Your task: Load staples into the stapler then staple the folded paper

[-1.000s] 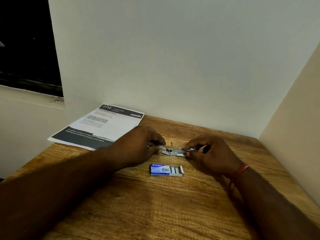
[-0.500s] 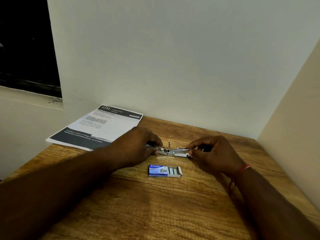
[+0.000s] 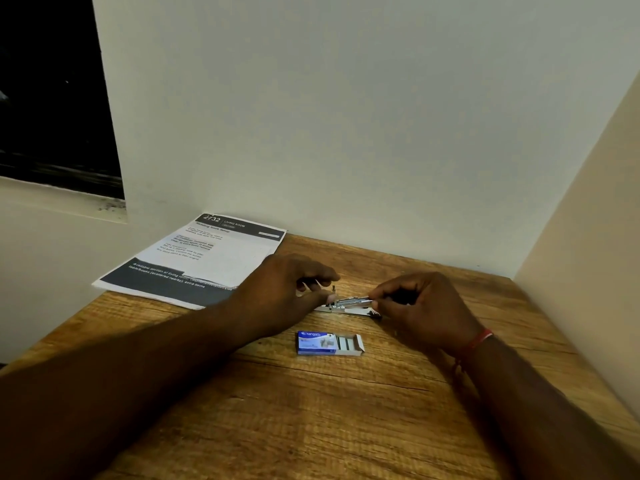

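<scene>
Far left, back of the wooden desk (image 3: 311, 410): printed white and dark-grey paper sheet (image 3: 207, 261), flat, one corner against the wall, its left edge hanging over the desk edge. Nothing touches it. I cannot confirm a fold from this view.

Left hand (image 3: 287, 289): fingers curled, thumb and forefinger pinching the left end of the small silver metal stapler (image 3: 346, 304).

The stapler lies on the desk between the two hands, long axis left to right, and is opened up. The base is flat, an upper rail is lifted slightly toward the right, and a short metal post stands up near the left end.

Just in front of the stapler, apart from it: small blue cardboard staple box (image 3: 329, 342), tray slid out to the right. Pale staple strips are visible in the tray, but the count is unreadable.

Right hand (image 3: 426, 306): fingers curled, tips pinching the right end of the raised rail. I cannot tell whether a staple strip is also between them. A red thread band (image 3: 478, 341) is on that wrist.

Judgement: this is the loading step, with stapling not yet begun. The stapler is already gripped at both ends. The box is nearer the right hand's side, and the paper is nearer the left hand.
</scene>
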A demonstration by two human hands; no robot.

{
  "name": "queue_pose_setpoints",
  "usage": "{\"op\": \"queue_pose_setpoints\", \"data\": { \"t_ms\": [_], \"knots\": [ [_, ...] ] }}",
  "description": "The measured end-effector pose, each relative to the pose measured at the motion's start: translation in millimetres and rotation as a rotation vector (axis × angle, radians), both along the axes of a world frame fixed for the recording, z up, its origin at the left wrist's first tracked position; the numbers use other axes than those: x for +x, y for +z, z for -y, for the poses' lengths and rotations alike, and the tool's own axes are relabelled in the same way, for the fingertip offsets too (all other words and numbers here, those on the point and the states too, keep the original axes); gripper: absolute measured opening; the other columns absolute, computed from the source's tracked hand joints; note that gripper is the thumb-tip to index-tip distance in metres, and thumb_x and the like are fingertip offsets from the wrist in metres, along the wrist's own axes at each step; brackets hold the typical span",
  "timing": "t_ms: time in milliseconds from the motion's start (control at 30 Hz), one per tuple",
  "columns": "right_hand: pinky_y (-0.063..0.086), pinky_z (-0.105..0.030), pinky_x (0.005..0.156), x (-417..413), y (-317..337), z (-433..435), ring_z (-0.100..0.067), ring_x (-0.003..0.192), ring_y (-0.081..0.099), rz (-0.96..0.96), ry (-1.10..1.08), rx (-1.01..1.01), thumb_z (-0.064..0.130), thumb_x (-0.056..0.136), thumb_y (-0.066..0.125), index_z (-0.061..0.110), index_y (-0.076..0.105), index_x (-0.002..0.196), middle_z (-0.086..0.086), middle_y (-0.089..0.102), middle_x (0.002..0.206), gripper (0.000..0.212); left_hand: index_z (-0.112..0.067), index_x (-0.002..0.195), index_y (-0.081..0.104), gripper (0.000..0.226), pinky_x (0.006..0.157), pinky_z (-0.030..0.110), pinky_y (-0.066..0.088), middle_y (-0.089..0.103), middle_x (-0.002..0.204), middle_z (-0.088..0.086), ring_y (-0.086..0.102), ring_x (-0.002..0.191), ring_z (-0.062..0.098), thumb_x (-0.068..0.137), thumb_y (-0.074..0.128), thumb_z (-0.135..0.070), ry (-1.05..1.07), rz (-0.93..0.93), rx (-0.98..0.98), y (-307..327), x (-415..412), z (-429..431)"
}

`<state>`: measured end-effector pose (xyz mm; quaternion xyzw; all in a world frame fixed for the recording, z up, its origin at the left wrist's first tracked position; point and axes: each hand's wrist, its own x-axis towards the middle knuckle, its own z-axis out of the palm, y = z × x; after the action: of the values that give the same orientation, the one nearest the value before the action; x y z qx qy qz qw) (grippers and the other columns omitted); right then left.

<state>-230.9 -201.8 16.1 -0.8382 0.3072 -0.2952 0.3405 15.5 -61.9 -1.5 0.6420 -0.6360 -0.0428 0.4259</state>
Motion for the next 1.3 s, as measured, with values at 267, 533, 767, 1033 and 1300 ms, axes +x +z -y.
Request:
{"op": "queue_pose_setpoints", "data": {
  "t_ms": [267, 533, 767, 1033, 1300],
  "knots": [
    [0.056, -0.01, 0.069, 3.7, 0.4, -1.8, 0.001, 0.081, 0.077, -0.043, 0.014, -0.116, 0.015, 0.092, 0.09, 0.027, 0.091, 0.098, 0.014, 0.085, 0.087, 0.014, -0.032, 0.114, 0.09, 0.021, 0.085, 0.021, 0.062, 0.084, 0.103, -0.02, 0.076, 0.098, -0.001, 0.093, 0.092, -0.028, -0.023, -0.029, -0.045, -7.2, -4.3, 7.1],
    [0.059, -0.014, 0.072, 11.8, -1.4, -9.3, -0.001, 0.083, 0.079, -0.058, 0.076, -0.176, 0.018, 0.093, 0.089, 0.029, 0.092, 0.098, 0.017, 0.085, 0.087, 0.012, -0.031, 0.107, 0.091, 0.013, 0.085, 0.027, 0.064, 0.085, 0.1, -0.018, 0.076, 0.095, 0.002, 0.095, 0.09, -0.028, -0.094, 0.033, -0.02, -8.1, -7.9, 9.4],
    [0.06, -0.014, 0.073, 13.6, -4.1, -6.9, 0.0, 0.083, 0.079, -0.058, 0.083, -0.21, 0.018, 0.093, 0.089, 0.028, 0.092, 0.1, 0.017, 0.086, 0.089, 0.013, -0.035, 0.112, 0.089, 0.013, 0.082, 0.044, 0.061, 0.078, 0.103, -0.017, 0.07, 0.099, 0.006, 0.1, 0.085, -0.033, -0.144, 0.145, -0.037, -15.6, -3.7, 13.5],
    [0.06, -0.016, 0.072, 15.5, -6.6, -8.0, -0.003, 0.082, 0.079, -0.018, 0.069, -0.176, 0.017, 0.091, 0.09, 0.026, 0.091, 0.099, 0.012, 0.086, 0.087, 0.012, -0.036, 0.114, 0.09, 0.018, 0.082, 0.045, 0.063, 0.077, 0.106, -0.018, 0.072, 0.101, 0.009, 0.097, 0.088, -0.031, -0.171, 0.124, -0.011, -20.3, 4.1, 15.6],
    [0.061, -0.017, 0.075, 13.2, -5.1, -10.8, -0.008, 0.085, 0.081, 0.051, 0.095, -0.092, 0.013, 0.087, 0.094, 0.028, 0.079, 0.131, 0.008, 0.085, 0.094, 0.049, -0.036, 0.123, 0.088, 0.024, 0.083, 0.033, 0.06, 0.076, 0.11, -0.021, 0.07, 0.105, 0.005, 0.1, 0.085, -0.028, -0.172, 0.187, -0.019, -18.7, 3.7, 15.2]
  ]
}}
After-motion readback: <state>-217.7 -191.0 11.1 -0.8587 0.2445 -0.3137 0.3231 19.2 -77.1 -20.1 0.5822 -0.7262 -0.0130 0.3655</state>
